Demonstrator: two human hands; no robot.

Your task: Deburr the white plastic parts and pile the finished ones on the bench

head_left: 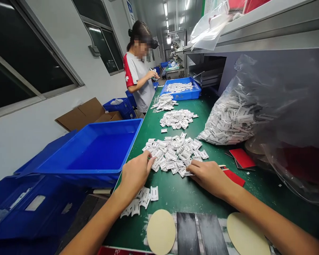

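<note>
A loose pile of small white plastic parts (172, 156), each with a slot in it, lies on the green tabletop (164, 212). At the pile's left edge is my left hand (138, 170), fingers curled and thumb near the forefinger; whatever they hold is hidden. My right hand (206, 175) reaches the front right edge of the pile, its fingertips closed on a white plastic part (184, 172). A smaller group of white parts (143, 197) sits under my left wrist. Nearer me are two cream discs (161, 232) and two dark sanding-like strips (186, 232).
Left of the table stands a large blue bin (95, 148). A clear bag of white parts (228, 117) and red pieces (241, 157) lie right. Further back are another pile (178, 118) and a blue tray (180, 94). A co-worker (140, 67) stands beyond, hands raised.
</note>
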